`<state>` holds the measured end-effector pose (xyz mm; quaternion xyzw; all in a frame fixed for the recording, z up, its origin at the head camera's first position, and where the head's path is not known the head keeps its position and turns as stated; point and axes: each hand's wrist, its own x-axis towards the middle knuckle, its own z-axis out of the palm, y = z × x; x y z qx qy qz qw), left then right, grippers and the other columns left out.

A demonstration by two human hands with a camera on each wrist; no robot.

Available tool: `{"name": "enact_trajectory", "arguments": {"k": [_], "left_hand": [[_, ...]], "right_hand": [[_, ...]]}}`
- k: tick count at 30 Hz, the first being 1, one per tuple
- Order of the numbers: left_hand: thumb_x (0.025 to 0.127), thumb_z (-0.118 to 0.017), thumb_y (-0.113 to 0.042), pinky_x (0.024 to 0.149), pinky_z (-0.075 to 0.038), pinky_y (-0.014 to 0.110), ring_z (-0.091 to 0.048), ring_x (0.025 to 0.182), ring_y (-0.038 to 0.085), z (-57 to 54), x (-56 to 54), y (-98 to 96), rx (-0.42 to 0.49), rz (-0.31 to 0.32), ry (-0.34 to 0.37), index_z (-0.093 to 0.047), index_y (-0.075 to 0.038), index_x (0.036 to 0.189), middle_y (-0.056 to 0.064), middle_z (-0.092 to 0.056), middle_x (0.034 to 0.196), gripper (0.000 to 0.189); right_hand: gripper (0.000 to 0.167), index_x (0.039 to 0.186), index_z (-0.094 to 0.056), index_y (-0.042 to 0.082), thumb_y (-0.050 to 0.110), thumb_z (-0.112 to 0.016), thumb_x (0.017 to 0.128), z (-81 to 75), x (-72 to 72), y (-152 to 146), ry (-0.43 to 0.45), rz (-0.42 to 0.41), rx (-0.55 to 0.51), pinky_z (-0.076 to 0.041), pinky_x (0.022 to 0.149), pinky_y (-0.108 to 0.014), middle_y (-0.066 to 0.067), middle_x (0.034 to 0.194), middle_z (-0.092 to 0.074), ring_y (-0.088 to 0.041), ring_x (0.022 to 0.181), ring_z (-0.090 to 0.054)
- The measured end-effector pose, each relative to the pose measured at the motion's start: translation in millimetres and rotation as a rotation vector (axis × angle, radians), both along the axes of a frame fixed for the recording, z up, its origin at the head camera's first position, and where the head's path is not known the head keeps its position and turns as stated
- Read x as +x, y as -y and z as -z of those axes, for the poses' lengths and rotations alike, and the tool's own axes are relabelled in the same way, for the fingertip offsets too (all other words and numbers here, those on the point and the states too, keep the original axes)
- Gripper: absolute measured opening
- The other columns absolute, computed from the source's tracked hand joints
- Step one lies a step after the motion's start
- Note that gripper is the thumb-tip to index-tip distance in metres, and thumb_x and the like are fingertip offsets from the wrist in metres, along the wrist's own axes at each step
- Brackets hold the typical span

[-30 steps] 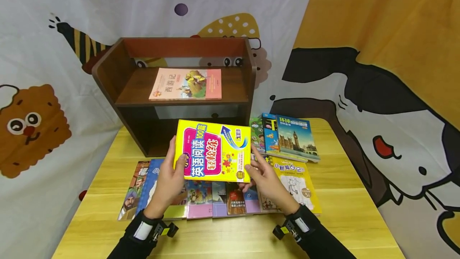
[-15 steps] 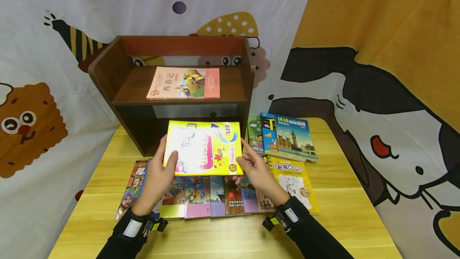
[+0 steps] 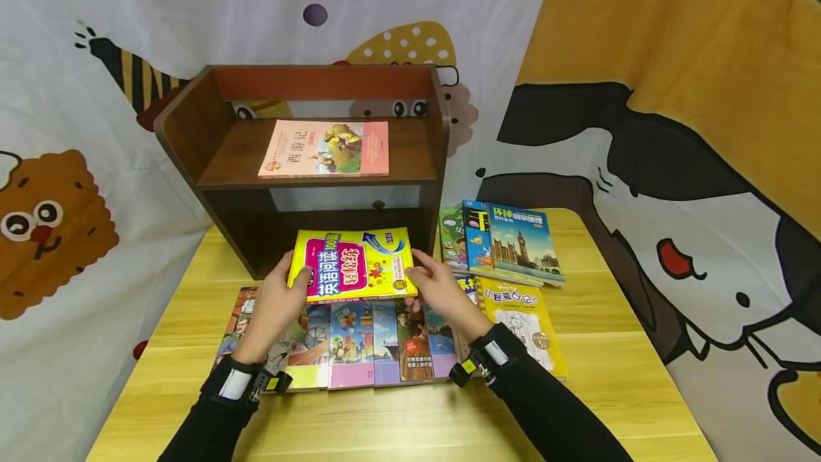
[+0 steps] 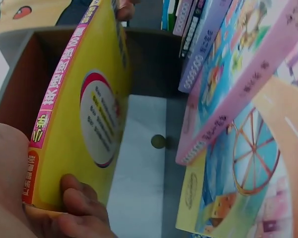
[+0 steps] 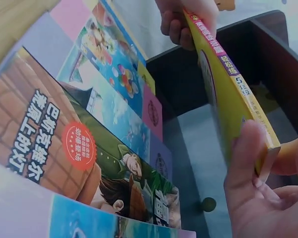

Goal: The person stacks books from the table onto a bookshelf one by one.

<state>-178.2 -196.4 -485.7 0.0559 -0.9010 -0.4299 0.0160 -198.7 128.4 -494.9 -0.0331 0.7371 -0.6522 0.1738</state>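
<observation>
A yellow book (image 3: 385,262) with a pink title panel is held level, in front of the lower opening of a small brown bookshelf (image 3: 232,234). My left hand (image 3: 274,309) pinches its left end, thumb on the front cover and fingers underneath. At the opposite end my right hand (image 3: 449,298) grips it the same way. The left wrist view shows the book's pink spine and yellow back cover (image 4: 72,148), with fingertips (image 4: 82,198) against that cover. In the right wrist view the thumb (image 5: 246,153) lies along the book's end.
A pink book (image 3: 327,148) lies flat on the upper shelf. Overlapping books (image 3: 351,348) form a row on the wooden table (image 3: 359,426) below my hands. Right of the shelf lie several more, including a blue one (image 3: 526,248) with a clock tower. A patterned cloth (image 3: 256,6) hangs behind.
Both hands have carried the yellow book leftward and toward the shelf. Its front cover now faces more upward, so the book lies flatter. Glare that washed out the title has gone.
</observation>
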Motion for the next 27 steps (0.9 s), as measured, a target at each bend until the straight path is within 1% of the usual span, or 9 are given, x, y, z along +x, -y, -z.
{"name": "enact_trajectory", "arguments": {"k": [2, 5, 9, 12, 15, 18, 20, 24, 27], "left_hand": [[0.115, -0.053, -0.043, 0.09, -0.062, 0.043, -0.069, 0.108, 0.037, 3.3, -3.6, 3.3, 0.001, -0.002, 0.027, -0.035, -0.009, 0.172, 0.029, -0.066, 0.144, 0.069], [0.116, -0.052, -0.042, 0.105, -0.058, 0.055, -0.065, 0.116, 0.039, 7.0, -7.9, 7.4, 0.046, 0.007, 0.087, -0.032, -0.007, 0.173, 0.03, -0.06, 0.151, 0.071], [0.117, -0.049, -0.04, 0.117, -0.053, 0.061, -0.062, 0.126, 0.04, 10.0, -12.8, 12.3, 0.144, 0.032, 0.189, -0.024, -0.006, 0.176, 0.03, -0.054, 0.158, 0.072], [0.118, -0.046, -0.041, 0.118, -0.052, 0.06, -0.063, 0.129, 0.04, 12.1, -16.6, 16.2, 0.184, 0.043, 0.243, -0.022, -0.005, 0.176, 0.031, -0.055, 0.157, 0.073], [0.118, -0.046, -0.041, 0.12, -0.051, 0.06, -0.061, 0.132, 0.04, 16.1, -20.1, 20.1, 0.204, 0.058, 0.274, -0.023, -0.003, 0.176, 0.031, -0.053, 0.158, 0.073], [0.117, -0.048, -0.044, 0.121, -0.05, 0.06, -0.059, 0.135, 0.04, 20.6, -21.2, 24.5, 0.219, 0.085, 0.302, -0.023, -0.002, 0.175, 0.03, -0.052, 0.16, 0.075], [0.116, -0.051, -0.049, 0.121, -0.051, 0.059, -0.06, 0.136, 0.041, 22.9, -21.1, 27.7, 0.226, 0.106, 0.323, -0.022, -0.001, 0.175, 0.03, -0.051, 0.161, 0.081], [0.107, -0.062, -0.065, 0.119, -0.053, 0.059, -0.062, 0.137, 0.042, 24.1, -22.1, 33.2, 0.228, 0.142, 0.375, -0.02, -0.002, 0.175, 0.029, -0.052, 0.161, 0.102], [0.099, -0.073, -0.068, 0.118, -0.053, 0.06, -0.064, 0.136, 0.042, 24.1, -25.4, 35.0, 0.21, 0.184, 0.383, -0.024, -0.005, 0.174, 0.027, -0.057, 0.158, 0.11]], "right_hand": [[0.064, 0.175, -0.032, 0.02, 0.033, -0.056, 0.117, 1.5, -3.4, 3, 0.021, 0.001, 0.018, -0.056, 0.061, -0.029, -0.013, 0.124, -0.074, -0.021, 0.069, -0.066], [0.063, 0.174, -0.035, 0.02, 0.035, -0.056, 0.117, 4.2, -6.9, 7, 0.052, 0.002, 0.037, -0.047, 0.058, -0.029, -0.009, 0.113, -0.073, -0.021, 0.065, -0.06], [0.061, 0.174, -0.037, 0.021, 0.035, -0.056, 0.117, 9.3, -11.5, 11, 0.087, -0.001, 0.052, -0.043, 0.059, -0.031, -0.006, 0.096, -0.067, -0.022, 0.064, -0.057], [0.062, 0.174, -0.037, 0.019, 0.036, -0.056, 0.117, 13.7, -15.5, 13, 0.101, -0.01, 0.06, -0.044, 0.059, -0.031, -0.006, 0.09, -0.063, -0.021, 0.065, -0.057], [0.064, 0.174, -0.036, 0.017, 0.037, -0.056, 0.117, 18.2, -19.6, 14, 0.115, -0.029, 0.064, -0.043, 0.06, -0.03, -0.007, 0.087, -0.062, -0.02, 0.066, -0.056], [0.064, 0.174, -0.036, 0.015, 0.038, -0.056, 0.117, 21.7, -23.0, 15, 0.122, -0.055, 0.07, -0.043, 0.062, -0.031, -0.008, 0.085, -0.06, -0.02, 0.066, -0.053], [0.064, 0.173, -0.039, 0.016, 0.04, -0.058, 0.116, 22.9, -25.0, 16, 0.133, -0.07, 0.062, -0.043, 0.063, -0.031, -0.008, 0.087, -0.06, -0.02, 0.067, -0.051], [0.07, 0.169, -0.045, 0.015, 0.043, -0.071, 0.109, 24.0, -29.0, 16, 0.142, -0.096, 0.046, -0.043, 0.067, -0.031, -0.007, 0.093, -0.058, -0.021, 0.072, -0.049], [0.074, 0.164, -0.051, 0.014, 0.042, -0.081, 0.102, 24.1, -31.7, 17, 0.131, -0.106, 0.074, -0.046, 0.073, -0.032, -0.006, 0.101, -0.065, -0.022, 0.081, -0.055]]}}
